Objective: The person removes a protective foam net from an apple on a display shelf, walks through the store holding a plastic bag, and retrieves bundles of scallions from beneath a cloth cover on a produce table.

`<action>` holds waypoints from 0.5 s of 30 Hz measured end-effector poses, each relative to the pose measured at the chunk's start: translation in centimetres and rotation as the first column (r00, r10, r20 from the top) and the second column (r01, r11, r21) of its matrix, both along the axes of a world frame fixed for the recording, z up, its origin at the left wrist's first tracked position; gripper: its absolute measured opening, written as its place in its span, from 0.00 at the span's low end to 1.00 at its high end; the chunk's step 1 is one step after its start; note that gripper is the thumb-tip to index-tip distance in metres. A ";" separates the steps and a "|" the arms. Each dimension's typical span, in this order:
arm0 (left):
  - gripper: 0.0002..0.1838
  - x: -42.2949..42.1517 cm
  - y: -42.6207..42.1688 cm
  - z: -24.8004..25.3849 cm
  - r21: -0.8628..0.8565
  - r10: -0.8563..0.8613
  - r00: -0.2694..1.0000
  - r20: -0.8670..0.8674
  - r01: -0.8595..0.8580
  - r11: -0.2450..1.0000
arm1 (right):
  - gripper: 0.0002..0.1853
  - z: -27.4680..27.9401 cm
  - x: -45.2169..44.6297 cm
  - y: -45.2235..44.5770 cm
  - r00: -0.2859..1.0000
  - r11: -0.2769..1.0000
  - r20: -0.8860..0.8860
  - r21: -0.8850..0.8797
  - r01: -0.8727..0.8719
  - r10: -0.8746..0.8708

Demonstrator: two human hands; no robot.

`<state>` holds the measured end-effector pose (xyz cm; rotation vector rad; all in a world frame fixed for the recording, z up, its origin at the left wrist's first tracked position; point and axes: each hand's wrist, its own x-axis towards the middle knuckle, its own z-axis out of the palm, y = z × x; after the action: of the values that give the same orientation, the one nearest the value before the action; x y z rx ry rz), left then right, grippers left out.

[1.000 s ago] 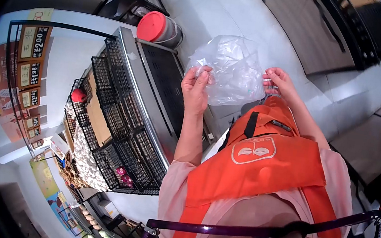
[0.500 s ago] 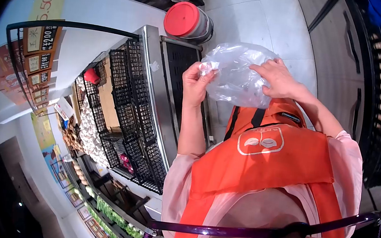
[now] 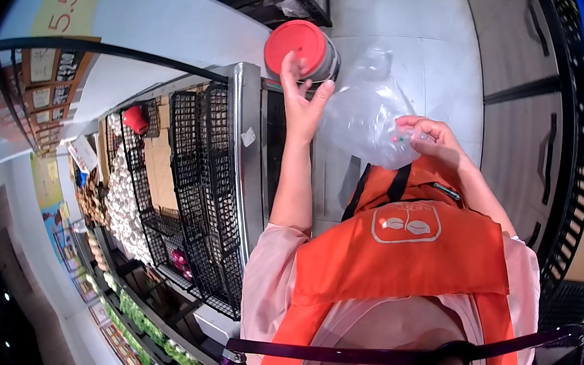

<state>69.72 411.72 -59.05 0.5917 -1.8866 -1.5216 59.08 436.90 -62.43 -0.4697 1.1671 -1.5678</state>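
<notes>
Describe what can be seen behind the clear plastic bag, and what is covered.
Pale floor tiles show beyond the clear plastic bag. Details directly behind its hazy film cannot be made out, nor what the right hand hides.

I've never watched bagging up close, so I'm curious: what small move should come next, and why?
Probably moving the left hand to the clear plastic bag for a second grip: it looks open and free, overlapping the red-lidded bucket in this view, while only the right hand grasps the bag.
</notes>
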 end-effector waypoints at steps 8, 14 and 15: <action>0.18 4.9 8.3 1.8 -0.718 0.386 0.920 0.072 -0.221 0.660 | 0.14 -1.0 -1.0 -7.7 0.976 0.974 0.021 0.065 -0.216 0.215; 0.15 7.5 14.5 -2.2 0.004 0.611 0.757 0.231 -0.629 0.778 | 0.14 -1.3 1.7 -10.1 0.807 0.804 -0.048 -0.064 -0.591 0.589; 0.12 8.2 15.4 -3.7 0.082 0.678 0.717 0.161 -0.694 0.715 | 0.14 -1.7 2.5 -10.0 0.785 0.782 -0.080 -0.070 -0.619 0.615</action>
<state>77.94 427.14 -62.72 1.3105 -1.3813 -1.1174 61.61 426.91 -64.14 -0.8662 0.8504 -1.0329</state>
